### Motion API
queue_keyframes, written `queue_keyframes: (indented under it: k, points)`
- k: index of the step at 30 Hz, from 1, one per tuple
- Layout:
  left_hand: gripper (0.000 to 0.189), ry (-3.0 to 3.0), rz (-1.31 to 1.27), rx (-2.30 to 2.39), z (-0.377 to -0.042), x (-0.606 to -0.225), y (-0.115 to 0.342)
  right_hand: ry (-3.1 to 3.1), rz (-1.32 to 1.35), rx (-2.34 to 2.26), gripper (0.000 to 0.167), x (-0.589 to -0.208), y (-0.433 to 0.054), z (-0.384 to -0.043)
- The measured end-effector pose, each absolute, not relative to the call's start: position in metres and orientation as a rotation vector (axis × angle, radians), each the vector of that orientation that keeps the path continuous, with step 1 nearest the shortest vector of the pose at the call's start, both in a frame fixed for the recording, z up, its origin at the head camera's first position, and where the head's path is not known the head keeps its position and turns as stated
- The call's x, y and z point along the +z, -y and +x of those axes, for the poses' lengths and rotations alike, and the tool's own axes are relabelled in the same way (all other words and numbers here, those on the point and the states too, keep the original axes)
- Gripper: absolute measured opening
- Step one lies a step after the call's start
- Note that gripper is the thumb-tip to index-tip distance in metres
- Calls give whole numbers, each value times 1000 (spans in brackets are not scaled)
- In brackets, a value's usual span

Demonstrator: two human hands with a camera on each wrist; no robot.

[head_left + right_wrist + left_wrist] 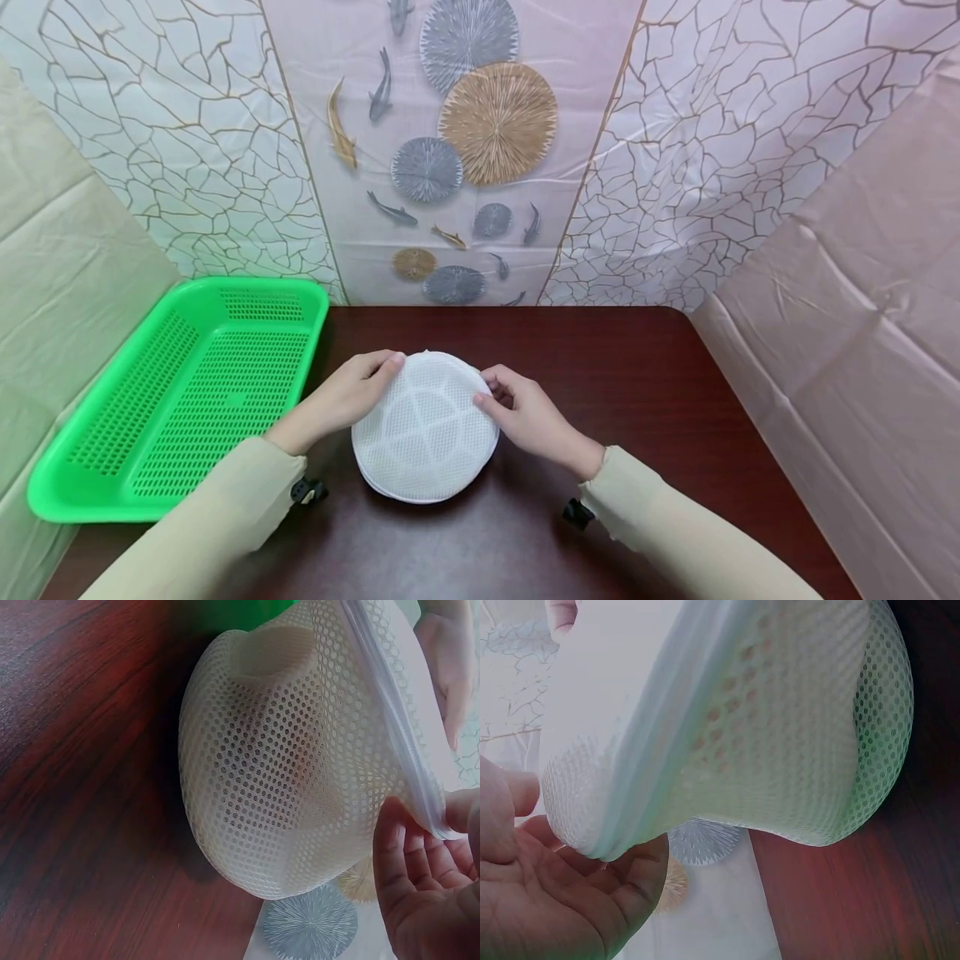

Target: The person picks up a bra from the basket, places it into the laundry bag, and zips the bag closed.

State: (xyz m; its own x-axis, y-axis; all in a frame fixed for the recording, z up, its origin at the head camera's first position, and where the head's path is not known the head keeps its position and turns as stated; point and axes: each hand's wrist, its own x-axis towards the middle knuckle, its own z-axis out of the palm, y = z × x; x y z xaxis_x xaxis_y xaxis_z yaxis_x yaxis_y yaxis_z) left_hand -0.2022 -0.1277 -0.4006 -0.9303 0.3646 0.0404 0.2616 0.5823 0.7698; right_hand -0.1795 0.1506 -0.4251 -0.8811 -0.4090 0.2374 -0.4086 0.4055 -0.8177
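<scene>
A round white mesh laundry bag point(423, 429) stands over the table between both hands, its flat, ribbed-looking face turned up toward the head camera. My left hand point(356, 392) grips its upper left edge, thumb on the face. On the upper right edge, my right hand point(528, 417) pinches the rim between thumb and fingers. In the left wrist view, the bag's mesh side point(780, 727) bulges below a thick zippered-looking seam, with my left fingers point(641, 877) curled under the rim. The right wrist view shows the honeycomb mesh wall point(262, 757) rounded out toward the tabletop.
A bright green perforated plastic basket point(318, 325) stands on the left of the dark red-brown wooden table point(637, 375). Patterned cloth point(480, 250) hangs behind the table, and beige cloth walls point(847, 333) flank its sides.
</scene>
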Motion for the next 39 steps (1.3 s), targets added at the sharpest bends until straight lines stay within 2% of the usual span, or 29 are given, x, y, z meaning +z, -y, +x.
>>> queue_keyframes:
  k: [10,17,30,39]
  points:
    - [18,-2662,476,1343,-208,-401,123,-2633,-793,-1500,14,-429,-152,-179]
    - [14,-2668,410,1518,-208,-404,122,-2632,-798,-1497,17,-431,-152,-180]
    - [17,-2857,740,1476,-198,-402,113,-2706,-719,-1551,10,-420,-140,-188]
    - [19,-2773,889,1452,-196,-403,111,-2676,-791,-1562,20,-413,-127,-191]
